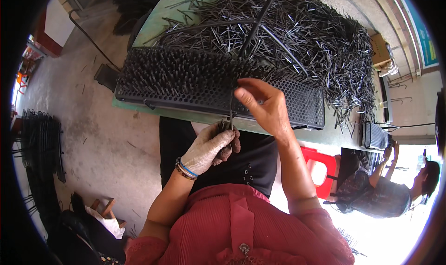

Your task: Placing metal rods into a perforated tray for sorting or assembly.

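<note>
My left hand (209, 148), in a whitish glove with dark-stained fingers, is closed round a small bundle of thin dark rods (224, 125) just below the tray's near edge. My bare right hand (268, 108) is raised over that edge, thumb and forefinger pinched on a single thin dark rod (231, 108) that reaches down toward the bundle. In front of me lies a long black tray full of round holes (304, 106). Many dark rods (167, 72) stand upright in its left and middle part; bare holes show at the right and along the near side.
Beyond the tray, a large loose heap of dark rods (344, 51) covers the green table (158, 26). A black metal frame (254, 30) rises over it. To the right are a red stool (321, 170), a cardboard box (380, 52) and a co-worker (376, 193) at another tray (375, 136).
</note>
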Demonstrator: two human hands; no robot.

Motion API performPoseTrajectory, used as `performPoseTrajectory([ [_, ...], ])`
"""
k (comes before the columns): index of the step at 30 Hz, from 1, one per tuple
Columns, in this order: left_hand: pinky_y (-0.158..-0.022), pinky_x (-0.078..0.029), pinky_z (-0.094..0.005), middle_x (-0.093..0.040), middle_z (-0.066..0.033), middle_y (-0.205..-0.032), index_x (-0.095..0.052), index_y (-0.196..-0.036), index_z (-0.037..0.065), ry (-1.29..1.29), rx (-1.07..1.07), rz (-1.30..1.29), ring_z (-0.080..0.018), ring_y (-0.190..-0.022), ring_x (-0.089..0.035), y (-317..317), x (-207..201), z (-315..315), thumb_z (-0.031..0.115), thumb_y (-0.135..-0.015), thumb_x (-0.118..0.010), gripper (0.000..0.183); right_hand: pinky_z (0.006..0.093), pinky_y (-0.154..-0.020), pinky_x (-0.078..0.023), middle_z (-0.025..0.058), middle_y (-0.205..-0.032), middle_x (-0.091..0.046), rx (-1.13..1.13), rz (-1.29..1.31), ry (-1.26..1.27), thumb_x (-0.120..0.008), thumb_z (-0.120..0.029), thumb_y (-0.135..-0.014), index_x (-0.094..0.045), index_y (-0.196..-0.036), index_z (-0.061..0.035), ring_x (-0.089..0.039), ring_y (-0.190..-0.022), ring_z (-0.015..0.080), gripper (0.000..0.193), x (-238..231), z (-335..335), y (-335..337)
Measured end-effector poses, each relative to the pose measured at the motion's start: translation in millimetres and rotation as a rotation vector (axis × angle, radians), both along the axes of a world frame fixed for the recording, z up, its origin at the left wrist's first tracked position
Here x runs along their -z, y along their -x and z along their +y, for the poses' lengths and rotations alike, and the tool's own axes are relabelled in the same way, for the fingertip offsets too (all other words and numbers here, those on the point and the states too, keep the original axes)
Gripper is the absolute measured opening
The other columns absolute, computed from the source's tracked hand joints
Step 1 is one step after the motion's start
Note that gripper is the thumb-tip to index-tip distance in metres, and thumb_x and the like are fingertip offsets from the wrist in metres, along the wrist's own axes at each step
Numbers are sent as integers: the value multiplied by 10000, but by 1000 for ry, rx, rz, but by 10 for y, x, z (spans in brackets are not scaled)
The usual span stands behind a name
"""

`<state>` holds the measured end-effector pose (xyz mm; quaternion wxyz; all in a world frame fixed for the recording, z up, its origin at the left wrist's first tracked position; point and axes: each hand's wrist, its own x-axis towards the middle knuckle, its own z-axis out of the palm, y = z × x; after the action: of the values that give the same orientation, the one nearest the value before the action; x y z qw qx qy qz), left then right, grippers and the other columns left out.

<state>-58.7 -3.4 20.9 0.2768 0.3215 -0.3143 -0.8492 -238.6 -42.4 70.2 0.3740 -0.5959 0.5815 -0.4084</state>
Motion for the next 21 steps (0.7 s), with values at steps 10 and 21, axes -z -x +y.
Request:
performPoseTrajectory([
  [10,-547,-447,-197,-638,-79,-945,-533,-1163,33,-118,25,84,-69,-654,-544,149,131,57,186,-961,-501,255,237,-784,-515,112,-936,-705,191,-195,313,-648,-48,-895,-588,-1109,36,-653,-881,119,238,123,-148,128],
  [21,-594,-501,-230,-650,-88,-954,-533,-1185,22,-175,32,112,-91,-711,-607,115,113,41,191,-972,-484,276,264,-730,-525,117,-893,-713,289,49,473,-697,-33,-840,-633,-1025,-5,-697,-812,161,198,303,-191,44],
])
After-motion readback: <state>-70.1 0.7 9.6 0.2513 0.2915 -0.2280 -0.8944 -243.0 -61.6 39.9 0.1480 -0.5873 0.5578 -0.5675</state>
